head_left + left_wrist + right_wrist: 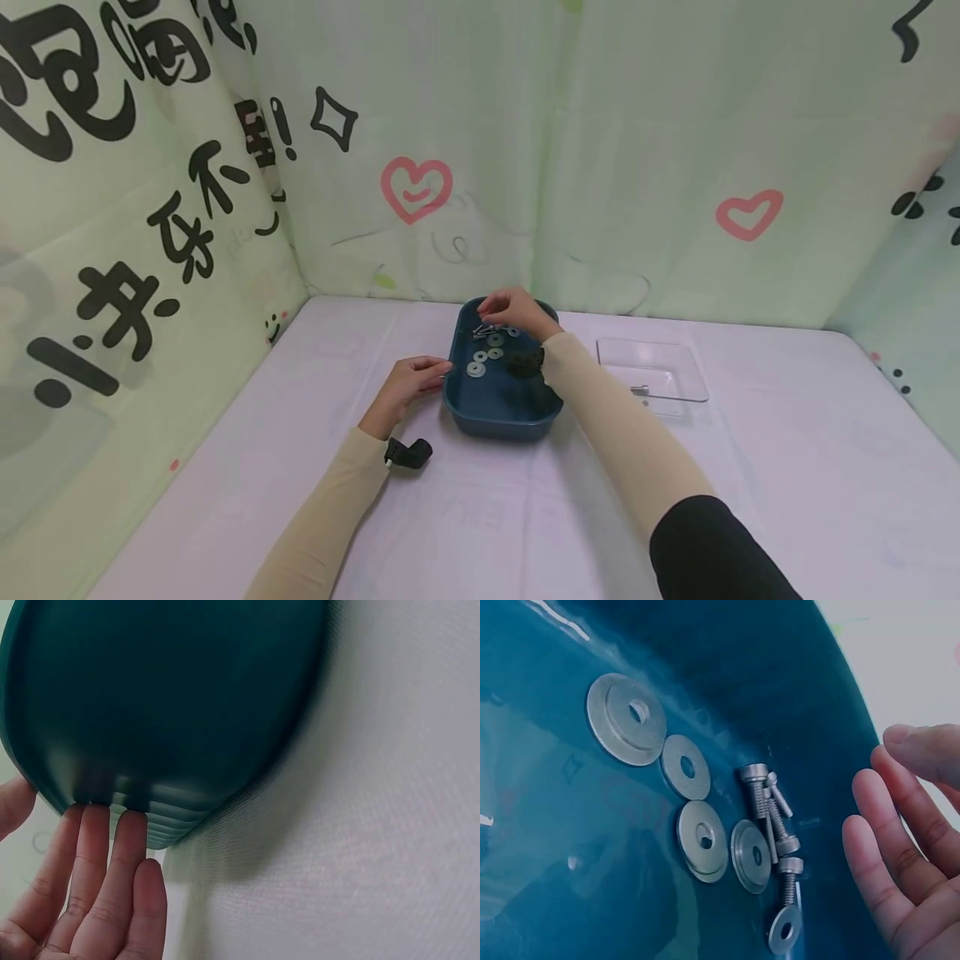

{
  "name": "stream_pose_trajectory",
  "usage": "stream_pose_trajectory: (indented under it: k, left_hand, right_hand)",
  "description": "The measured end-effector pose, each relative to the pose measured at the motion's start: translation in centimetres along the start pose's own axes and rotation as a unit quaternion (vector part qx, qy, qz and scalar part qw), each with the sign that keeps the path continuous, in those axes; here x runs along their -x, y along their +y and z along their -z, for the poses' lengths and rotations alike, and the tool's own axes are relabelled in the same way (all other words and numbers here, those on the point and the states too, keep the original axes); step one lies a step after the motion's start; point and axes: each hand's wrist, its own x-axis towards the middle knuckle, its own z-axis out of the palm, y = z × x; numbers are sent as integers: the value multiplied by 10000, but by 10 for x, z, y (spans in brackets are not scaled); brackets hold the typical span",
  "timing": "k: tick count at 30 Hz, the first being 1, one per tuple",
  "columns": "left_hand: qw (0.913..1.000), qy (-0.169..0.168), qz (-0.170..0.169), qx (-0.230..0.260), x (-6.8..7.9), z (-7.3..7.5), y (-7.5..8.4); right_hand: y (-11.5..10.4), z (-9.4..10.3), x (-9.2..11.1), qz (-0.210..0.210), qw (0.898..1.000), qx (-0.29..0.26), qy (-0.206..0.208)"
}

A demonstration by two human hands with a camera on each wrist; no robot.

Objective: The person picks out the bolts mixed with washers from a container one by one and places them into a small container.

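A dark blue-green tray holds several flat metal washers and a small cluster of socket-head screws toward its far end. My left hand is at the tray's left side. In the left wrist view its straight fingers touch the outer wall, and the thumb lies at the rim. Over the far end of the tray is my right hand, above the screws. Its fingers are gently bent, with the thumb near the index finger, and nothing shows between them.
To the right of the tray stands a clear plastic box with a small metal piece by its near edge. A light table lies under everything. Printed curtains rise behind it and at both sides.
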Motion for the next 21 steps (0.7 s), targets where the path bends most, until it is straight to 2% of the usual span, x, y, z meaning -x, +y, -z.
stream_pose_trajectory:
  k: [5, 13, 21]
  left_hand:
    - [10000, 22, -13, -18, -1, 0, 0]
    - [10000, 12, -28, 7, 0, -1, -2]
    - [10000, -9, -96, -13, -1, 1, -2]
  right_hand:
    - [6, -4, -6, -35, 10000, -6, 49]
    - [15, -10, -13, -314, 9994, 152, 33]
    - [14, -14, -14, -272, 9975, 643, 90]
